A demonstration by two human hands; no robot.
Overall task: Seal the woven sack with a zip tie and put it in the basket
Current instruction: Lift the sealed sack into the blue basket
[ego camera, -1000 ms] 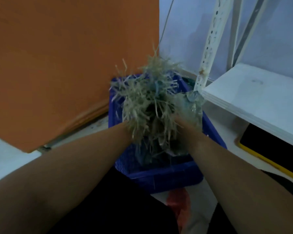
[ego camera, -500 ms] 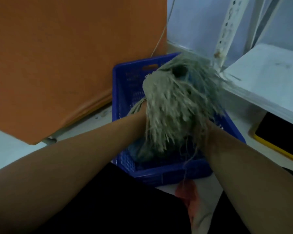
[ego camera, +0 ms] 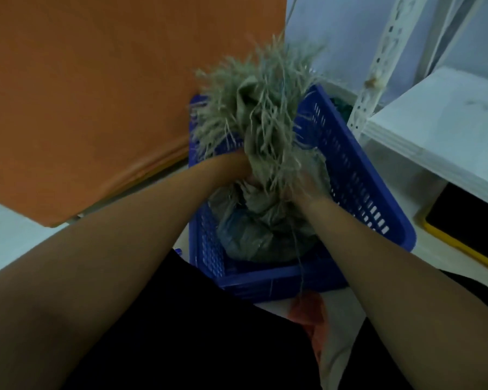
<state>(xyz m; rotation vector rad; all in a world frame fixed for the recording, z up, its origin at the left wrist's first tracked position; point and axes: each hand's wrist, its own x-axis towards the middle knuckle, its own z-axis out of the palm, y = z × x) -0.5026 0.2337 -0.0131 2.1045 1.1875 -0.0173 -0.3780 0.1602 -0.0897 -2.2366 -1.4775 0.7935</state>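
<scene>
Both hands [ego camera: 268, 178] grip the woven sack's [ego camera: 254, 220] neck; sack sits in basket [ego camera: 358, 175].

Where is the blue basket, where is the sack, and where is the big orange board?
blue basket [ego camera: 358, 175]: head view, on its slotted right wall.
woven sack [ego camera: 245, 235]: head view, on the bulging lower body inside the basket.
orange board [ego camera: 96, 94]: head view, on its flat face.

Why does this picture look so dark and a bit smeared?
Head view: the light is dim and bluish; both forearms are in shadow; the frayed top of the woven sack is smeared by motion; the wide lens bends the shelf post; the blue basket stays fairly sharp.
</scene>
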